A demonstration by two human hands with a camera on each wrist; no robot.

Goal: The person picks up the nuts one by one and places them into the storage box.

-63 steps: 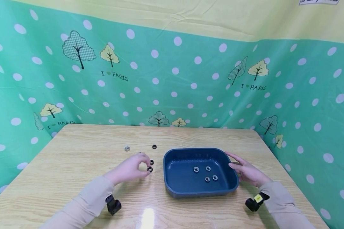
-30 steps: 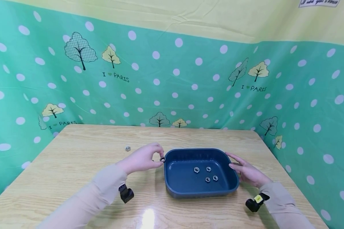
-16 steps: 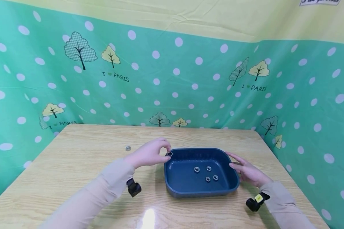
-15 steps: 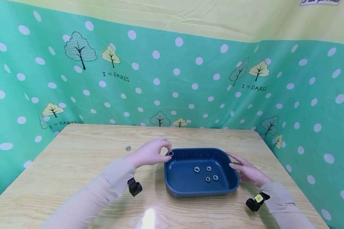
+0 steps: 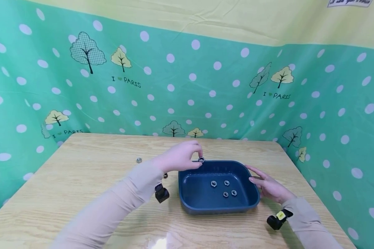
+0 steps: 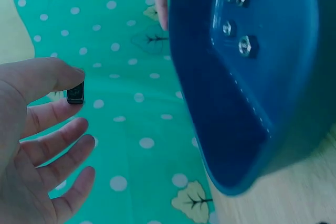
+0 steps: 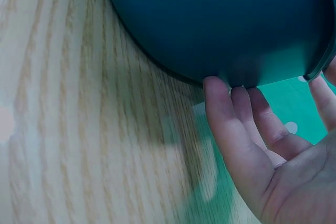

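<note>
Within the left hand's (image 5: 179, 157) pinch, a nut (image 5: 201, 159)

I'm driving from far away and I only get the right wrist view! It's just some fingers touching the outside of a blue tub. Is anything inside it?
Observer: Yes, four metal nuts lie on the floor of the blue tub.
Operator: Ooh! What's the other hand doing?
Observer: The left hand is pinching another nut between thumb and forefinger.
Operator: Are there any nuts left on the table?
Observer: At least two on the table, both left of the tub in the head view: a silver one and a dark one. The left sleeve could be hiding more, so I can't promise that's all.
</note>
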